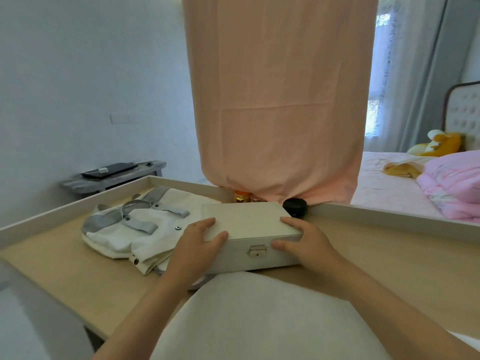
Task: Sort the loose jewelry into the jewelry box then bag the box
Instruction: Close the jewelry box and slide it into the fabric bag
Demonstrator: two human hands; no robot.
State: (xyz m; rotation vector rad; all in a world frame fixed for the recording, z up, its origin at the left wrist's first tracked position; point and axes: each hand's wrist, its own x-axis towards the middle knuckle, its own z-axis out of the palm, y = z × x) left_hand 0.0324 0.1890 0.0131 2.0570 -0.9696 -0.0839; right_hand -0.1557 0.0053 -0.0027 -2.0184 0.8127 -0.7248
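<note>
Bedroom desk [65,255]: our left hand [194,252] and right hand [304,245] grip the closed white jewelry box [246,222] between them; a white bag [124,229] lies beside our left hand.

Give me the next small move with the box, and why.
Probably lift the jewelry box leftward toward the bag: its lid is down, no loose jewelry shows, the left hand and right hand grip its ends, and the bag lies flat at its left.
</note>
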